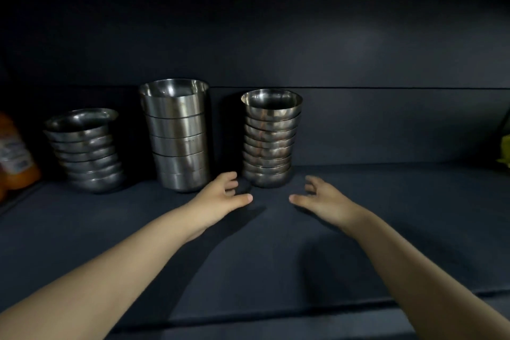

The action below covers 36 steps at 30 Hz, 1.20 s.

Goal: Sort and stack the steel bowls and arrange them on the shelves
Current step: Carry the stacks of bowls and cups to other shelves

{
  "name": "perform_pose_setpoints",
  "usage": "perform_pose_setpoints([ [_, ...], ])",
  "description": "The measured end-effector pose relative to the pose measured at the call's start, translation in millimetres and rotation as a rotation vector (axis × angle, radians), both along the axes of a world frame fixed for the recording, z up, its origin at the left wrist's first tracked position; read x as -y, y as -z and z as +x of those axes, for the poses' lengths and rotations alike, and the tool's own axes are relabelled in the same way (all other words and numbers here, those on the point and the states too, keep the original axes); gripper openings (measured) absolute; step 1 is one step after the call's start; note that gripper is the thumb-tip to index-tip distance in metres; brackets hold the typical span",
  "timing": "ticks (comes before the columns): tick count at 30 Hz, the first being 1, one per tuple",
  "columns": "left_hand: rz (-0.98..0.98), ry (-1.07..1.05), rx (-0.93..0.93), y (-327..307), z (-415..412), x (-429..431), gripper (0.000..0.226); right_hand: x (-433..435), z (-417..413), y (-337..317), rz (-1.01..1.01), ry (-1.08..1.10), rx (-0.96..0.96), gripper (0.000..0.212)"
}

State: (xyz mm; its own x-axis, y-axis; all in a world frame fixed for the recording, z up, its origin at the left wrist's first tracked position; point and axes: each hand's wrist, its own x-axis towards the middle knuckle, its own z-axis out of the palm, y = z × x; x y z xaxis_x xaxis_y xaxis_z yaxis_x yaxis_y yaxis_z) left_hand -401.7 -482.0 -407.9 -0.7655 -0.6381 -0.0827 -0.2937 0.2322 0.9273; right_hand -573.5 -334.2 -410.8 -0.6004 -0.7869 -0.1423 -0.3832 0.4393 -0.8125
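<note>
- Three stacks of shiny steel bowls stand in a row at the back of the dark shelf (358, 229).
- The right stack (271, 141) has about nine small round bowls.
- The middle stack (176, 135) has about five tall, straight bowls.
- The left stack (85, 150) has about seven wide bowls and leans a little.
- Two hands reach in: the left hand (220, 197) and the right hand (324, 200), fingers spread and loose, holding nothing, just in front of the right stack.
- An orange packet (15, 154) sits far left.

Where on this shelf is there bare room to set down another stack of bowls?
The widest bare patch is right of the right stack, up to the green thing. The shelf front is bare except for both arms. The gaps between the left stack, middle stack and right stack are tight.
</note>
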Motion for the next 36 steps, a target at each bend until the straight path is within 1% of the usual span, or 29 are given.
perform_pose_setpoints([
  [3,-0.082,0.036,0.073,-27,44,-41,0.054,-34,35,-18,0.061,-0.029,-0.02,0.067],
  [6,-0.18,0.04,0.163,-62,92,-81,0.041,-69,79,-58,0.101,-0.08,-0.071,0.056],
  [9,-0.322,0.056,0.236,-104,141,-119,0.034,-102,124,-108,0.116,-0.131,-0.104,0.052],
  [12,-0.486,0.086,0.329,-148,190,-153,0.032,-131,167,-158,0.163,-0.206,-0.161,0.052],
  [15,-0.651,0.129,0.423,-194,234,-175,0.031,-153,206,-207,0.205,-0.277,-0.26,0.056],
  [17,-0.763,0.124,0.458,-225,259,-182,0.031,-160,230,-238,0.209,-0.301,-0.364,0.057],
  [20,-0.96,0.104,0.482,-272,291,-183,0.032,-162,262,-284,0.154,-0.287,-0.553,0.056],
  [22,-1.053,0.07,0.47,-300,310,-180,0.031,-160,281,-311,0.118,-0.273,-0.636,0.058],
  [25,-1.074,0.032,0.437,-336,336,-172,0.032,-154,306,-347,0.091,-0.263,-0.708,0.057],
  [29,-1.147,0.036,0.503,-369,367,-162,0.038,-147,333,-386,0.082,-0.234,-0.794,0.06],
  [34,-1.203,0.019,0.53,-397,379,-148,0.038,-135,348,-413,0.053,-0.192,-0.858,0.056],
  [36,-1.209,0.003,0.513,-407,377,-137,0.037,-126,346,-420,0.057,-0.177,-0.866,0.056],
])
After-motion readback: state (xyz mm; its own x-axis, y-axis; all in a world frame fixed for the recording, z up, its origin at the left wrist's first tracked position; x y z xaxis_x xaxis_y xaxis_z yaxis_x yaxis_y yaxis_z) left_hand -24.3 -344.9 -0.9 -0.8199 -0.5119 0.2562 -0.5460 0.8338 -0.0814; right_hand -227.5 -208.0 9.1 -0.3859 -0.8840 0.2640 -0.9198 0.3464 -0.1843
